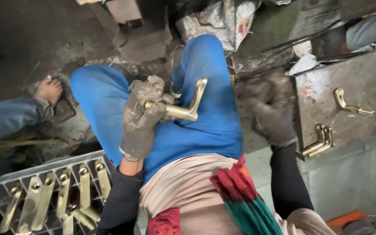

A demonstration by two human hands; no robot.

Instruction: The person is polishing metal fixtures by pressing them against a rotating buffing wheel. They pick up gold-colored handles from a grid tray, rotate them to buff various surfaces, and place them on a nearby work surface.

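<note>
Brass shines at the far left, where a grey grid crate holds door handles standing in its slots. I count about nine, but the crate is cut off at the bottom edge, so some stay hidden.

Next comes my left hand, in a dirty knit glove, closed tight around one brass door handle over my blue lap. The long bar runs sideways from my fist to the right, then bends and points up and away from me. My fist hides its near end.

My right hand is blurry. I cannot tell if it is wide or closed, or if it holds anything.

At the right, a worn metal box carries three more handles: one lying flat, two together at its lower edge.
</note>
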